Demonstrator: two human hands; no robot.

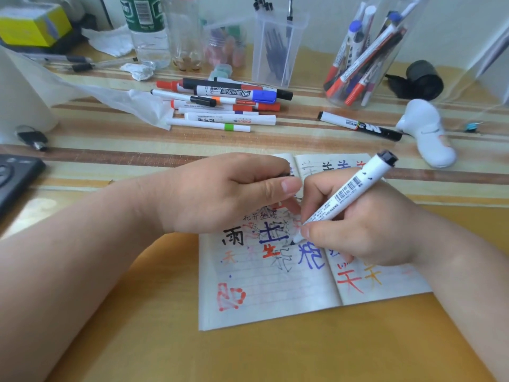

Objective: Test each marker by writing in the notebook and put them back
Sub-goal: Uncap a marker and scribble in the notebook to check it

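Your right hand (366, 232) grips the marker (349, 191), tip on the notebook (275, 296); left hand (220, 194) curls round what seems its cap (286, 175).
Barrel slants up to the right; beyond the notebook, the marker pile (220, 106) sits nearer your left, the jar (363, 56) nearer your right.

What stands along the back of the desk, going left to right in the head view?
Yellow box → green-label bottle → clear pen holder → clear tub of markers → black roll.
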